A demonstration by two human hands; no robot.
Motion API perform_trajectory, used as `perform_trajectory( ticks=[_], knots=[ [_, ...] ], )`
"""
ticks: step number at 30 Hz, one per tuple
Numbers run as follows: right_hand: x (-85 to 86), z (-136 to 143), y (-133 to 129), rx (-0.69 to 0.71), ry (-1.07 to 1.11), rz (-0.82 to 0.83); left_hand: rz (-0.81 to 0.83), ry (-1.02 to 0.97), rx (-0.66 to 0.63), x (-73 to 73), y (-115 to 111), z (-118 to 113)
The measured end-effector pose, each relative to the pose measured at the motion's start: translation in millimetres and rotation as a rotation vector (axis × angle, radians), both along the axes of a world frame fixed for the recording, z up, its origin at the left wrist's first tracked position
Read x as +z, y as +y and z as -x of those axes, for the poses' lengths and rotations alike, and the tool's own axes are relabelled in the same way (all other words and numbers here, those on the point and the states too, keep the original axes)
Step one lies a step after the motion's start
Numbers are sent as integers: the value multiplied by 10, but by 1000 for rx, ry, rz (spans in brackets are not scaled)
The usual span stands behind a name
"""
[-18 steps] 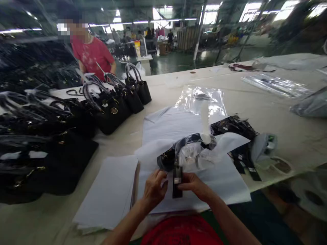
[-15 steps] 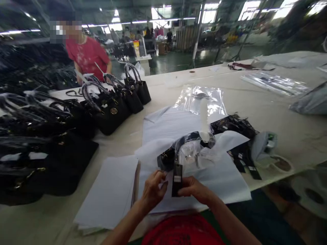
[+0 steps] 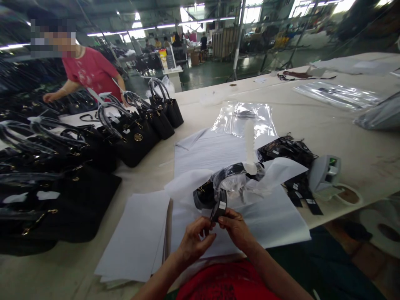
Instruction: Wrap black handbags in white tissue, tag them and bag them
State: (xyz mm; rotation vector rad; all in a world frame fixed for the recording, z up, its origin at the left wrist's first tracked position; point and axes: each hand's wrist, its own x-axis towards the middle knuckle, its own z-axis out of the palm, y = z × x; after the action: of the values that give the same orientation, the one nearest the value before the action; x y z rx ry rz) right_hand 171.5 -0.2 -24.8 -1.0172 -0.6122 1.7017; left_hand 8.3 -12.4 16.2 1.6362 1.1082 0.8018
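Observation:
A black hang tag [image 3: 219, 207] with a small white label stands tilted between my hands. My right hand [image 3: 235, 227] pinches its right side between thumb and fingers. The curled fingers of my left hand [image 3: 196, 238] close at the tag's lower left corner, with the left thumb lower down. Just beyond the tag lies a black handbag [image 3: 203, 196], mostly hidden by white wrapping paper [image 3: 275, 171]. Its handle [image 3: 229, 170] is wrapped in clear plastic. A white ridged strip [image 3: 250, 143] stands up by the handle.
Black handbags [image 3: 137, 143] crowd the left side. White sheets [image 3: 134, 237] are stacked at front left. Clear plastic bags [image 3: 243, 118] lie beyond the paper. Black tags [image 3: 286, 152] and a grey-white tape dispenser [image 3: 325, 177] sit at right. A co-worker [image 3: 93, 73] stands across the table.
The tag has tilted and moved slightly up. My left hand has come right to its lower end. My right hand has risen a little. The co-worker has shifted left, one arm stretched out.

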Motion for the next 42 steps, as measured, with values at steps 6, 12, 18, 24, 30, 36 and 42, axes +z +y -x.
perform_trajectory(
  ticks=[6, 12, 18, 24, 30, 36, 42],
  knots=[
    [-32, 17, 21, -44, -69, -3, 328, -257, 88, 27, -14, 3],
    [6, 88, 34, -67, -35, 30, 129, -33, -13, 36, -54, -11],
    [22, 84, 72, 36, 69, 104, -69, 72, -76, 10, -110, -58],
    [34, 25, 70, 208, -154, -186, -219, 104, -101, 61, -52, -66],
    [62, -76, 63, 164, -486, -399, -219, 179, -15, 100, 162, 51],
    [77, -74, 61, 13, -454, -286, -193, 231, 69, 179, 182, 238],
    [70, -105, 69, -85, -243, -155, -48, 199, 201, 210, -260, 414]
  ],
)
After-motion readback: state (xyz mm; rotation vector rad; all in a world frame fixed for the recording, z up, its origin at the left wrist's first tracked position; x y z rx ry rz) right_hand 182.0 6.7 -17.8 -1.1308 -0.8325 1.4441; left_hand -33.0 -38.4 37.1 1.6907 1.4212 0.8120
